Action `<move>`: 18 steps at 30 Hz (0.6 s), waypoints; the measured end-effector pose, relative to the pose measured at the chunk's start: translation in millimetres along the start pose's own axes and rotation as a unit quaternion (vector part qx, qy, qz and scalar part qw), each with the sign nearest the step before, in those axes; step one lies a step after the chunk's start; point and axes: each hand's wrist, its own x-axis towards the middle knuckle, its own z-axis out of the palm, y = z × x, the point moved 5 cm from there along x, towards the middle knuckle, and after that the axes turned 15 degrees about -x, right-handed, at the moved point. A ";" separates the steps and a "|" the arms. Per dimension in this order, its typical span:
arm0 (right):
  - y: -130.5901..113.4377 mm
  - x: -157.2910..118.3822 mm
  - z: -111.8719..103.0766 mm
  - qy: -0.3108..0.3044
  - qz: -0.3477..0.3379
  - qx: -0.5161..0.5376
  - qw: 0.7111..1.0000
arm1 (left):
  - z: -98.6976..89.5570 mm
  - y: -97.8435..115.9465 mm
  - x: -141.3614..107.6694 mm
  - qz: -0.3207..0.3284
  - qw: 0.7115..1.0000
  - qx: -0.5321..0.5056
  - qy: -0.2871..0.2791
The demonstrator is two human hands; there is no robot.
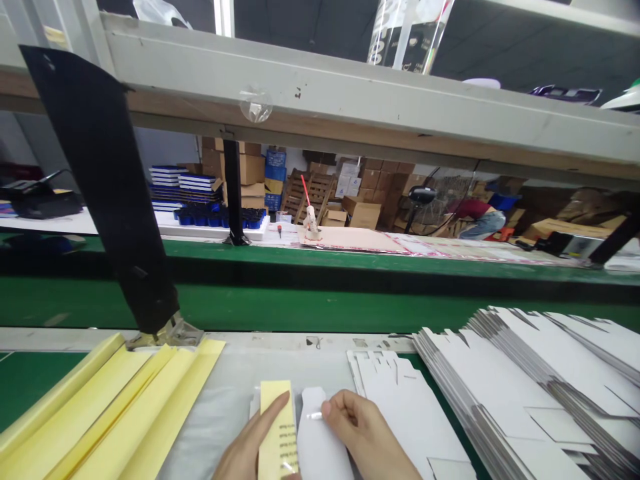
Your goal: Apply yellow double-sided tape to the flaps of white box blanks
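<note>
My left hand (253,440) is at the bottom middle, its fingers wrapped along a yellow paper strip (277,427) with small dark print and a shiny surface. Right of the strip, touching or nearly so, lies a white flat piece (320,440) with a rounded, notched top. My right hand (363,430) pinches the upper right edge of this piece between thumb and forefinger. A small glossy patch shows by the fingertips; whether it is clear tape cannot be made out. Under both hands is a greyish plastic sheet (210,413). The lower parts of my hands leave the frame.
Yellow folded sheets (115,400) lie at the left. White cardboard blanks (400,407) lie right of my hands, with taller stacks (525,400) beyond. A black post (110,187) and an overhead shelf (325,80) stand in front. Past the green belt (300,300), a person (477,217) bends among boxes.
</note>
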 end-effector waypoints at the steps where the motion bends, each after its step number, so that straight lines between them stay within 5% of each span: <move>1: 1.1 0.9 0.3 0.001 -0.002 -0.003 1.000 | 0.1 1.0 -0.1 0.000 1.000 0.004 -0.001; 18: -1.1 2.5 -1.6 0.057 0.010 -0.102 0.993 | 0.0 10.0 -3.4 0.030 0.999 0.033 -0.013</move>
